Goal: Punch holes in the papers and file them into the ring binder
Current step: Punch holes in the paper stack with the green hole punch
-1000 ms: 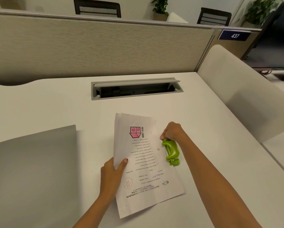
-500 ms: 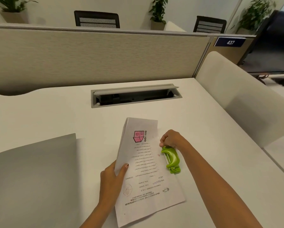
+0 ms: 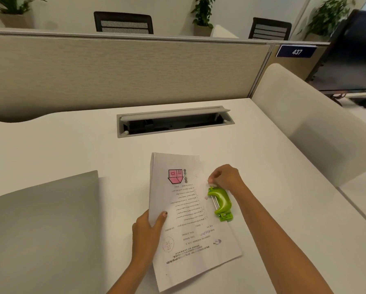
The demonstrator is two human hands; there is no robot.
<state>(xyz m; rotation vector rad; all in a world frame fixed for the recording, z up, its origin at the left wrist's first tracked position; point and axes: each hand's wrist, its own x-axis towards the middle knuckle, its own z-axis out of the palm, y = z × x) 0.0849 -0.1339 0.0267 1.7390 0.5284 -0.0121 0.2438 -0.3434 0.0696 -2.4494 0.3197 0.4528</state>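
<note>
Head view: papers [image 3: 190, 211] flat again on the desk [image 3: 262, 166], far end lowered from half a second ago; alignment in the green hole punch [image 3: 221, 203] apparently settled, pressing likely next. Left hand [image 3: 149, 232] gripping the stack's left edge, thumb on top; right hand [image 3: 225, 177] curled, fingertips pinching at the punch's far end. One punch, one stack, sheet count unclear, one grey binder [image 3: 42, 230] closed at left.

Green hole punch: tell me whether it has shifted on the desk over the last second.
No. The green hole punch keeps its spot on the papers' right edge, same offset from the cable tray; only the camera tilted.
</note>
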